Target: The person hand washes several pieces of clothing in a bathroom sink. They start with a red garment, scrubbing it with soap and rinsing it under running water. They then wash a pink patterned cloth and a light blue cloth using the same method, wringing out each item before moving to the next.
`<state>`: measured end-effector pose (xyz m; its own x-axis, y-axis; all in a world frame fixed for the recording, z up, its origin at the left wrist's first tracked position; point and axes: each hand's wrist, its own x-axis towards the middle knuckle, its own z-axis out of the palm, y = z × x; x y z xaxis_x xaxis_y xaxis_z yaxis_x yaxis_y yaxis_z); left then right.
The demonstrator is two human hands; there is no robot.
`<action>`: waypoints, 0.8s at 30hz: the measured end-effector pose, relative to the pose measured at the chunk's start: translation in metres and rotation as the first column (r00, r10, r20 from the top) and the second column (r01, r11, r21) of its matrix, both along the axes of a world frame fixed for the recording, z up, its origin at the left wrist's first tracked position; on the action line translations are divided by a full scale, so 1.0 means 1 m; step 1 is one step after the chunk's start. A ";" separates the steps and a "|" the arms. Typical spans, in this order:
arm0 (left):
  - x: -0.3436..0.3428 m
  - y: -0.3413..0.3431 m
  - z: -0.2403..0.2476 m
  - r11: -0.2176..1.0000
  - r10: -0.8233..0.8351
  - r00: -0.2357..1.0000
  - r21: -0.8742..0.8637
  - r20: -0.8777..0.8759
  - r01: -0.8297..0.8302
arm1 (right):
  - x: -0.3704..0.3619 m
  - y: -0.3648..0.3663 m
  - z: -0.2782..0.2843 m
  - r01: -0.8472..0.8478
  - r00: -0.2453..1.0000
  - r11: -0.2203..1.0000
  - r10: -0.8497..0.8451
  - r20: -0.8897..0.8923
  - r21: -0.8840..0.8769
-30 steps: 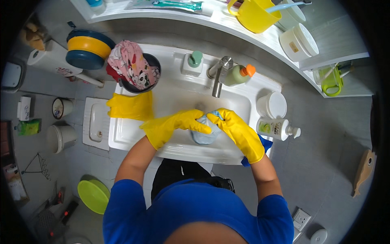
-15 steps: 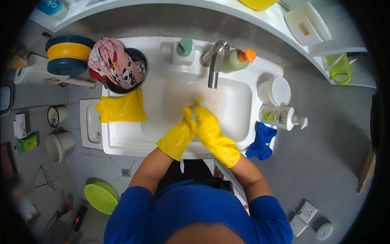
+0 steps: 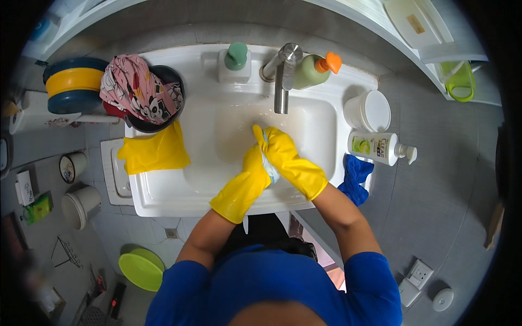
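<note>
Both my hands wear yellow rubber gloves and are pressed together over the near part of the white sink basin (image 3: 321,130). Between them is a small pale blue-white cloth (image 3: 271,169), mostly covered by the gloves. My left hand (image 3: 253,160) is closed against it from the left. From the right, my right hand (image 3: 280,145) wraps over it, fingers curled. Cloudy water lies in the basin beneath, and the steel faucet (image 3: 284,81) stands just beyond my hands.
Left on the sink are a dark basin (image 3: 178,98) heaped with pink printed fabric (image 3: 133,87) and a yellow cloth (image 3: 155,152). Bottles (image 3: 310,73) and a soap dispenser (image 3: 235,65) line the back. A white tub (image 3: 375,111), pump bottle (image 3: 375,146) and blue cloth (image 3: 356,176) are at right.
My hands have shifted slightly right and turned, with more of the pale cloth showing below them. The whole view has also shifted a little.
</note>
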<state>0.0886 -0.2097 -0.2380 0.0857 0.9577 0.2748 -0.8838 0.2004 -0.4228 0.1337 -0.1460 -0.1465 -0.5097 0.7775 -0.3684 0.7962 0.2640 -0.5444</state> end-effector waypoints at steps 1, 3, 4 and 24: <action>-0.003 0.001 0.011 0.996 -0.031 0.998 -0.086 -0.062 0.026 | 0.001 0.003 -0.002 0.003 1.000 0.999 -0.003 0.006 -0.032; -0.012 -0.008 0.046 0.891 -0.178 0.958 -0.450 -0.224 0.060 | 0.002 0.007 -0.002 0.005 1.000 0.994 -0.002 0.024 -0.113; -0.020 -0.011 0.068 0.735 -0.313 0.905 -0.677 -0.286 0.041 | 0.002 0.009 -0.001 0.011 0.999 0.990 -0.006 0.035 -0.144; -0.075 -0.019 0.141 0.866 -0.392 0.267 -0.451 -0.880 -0.218 | 0.047 0.012 0.152 0.202 0.762 0.641 -0.578 -0.292 -0.741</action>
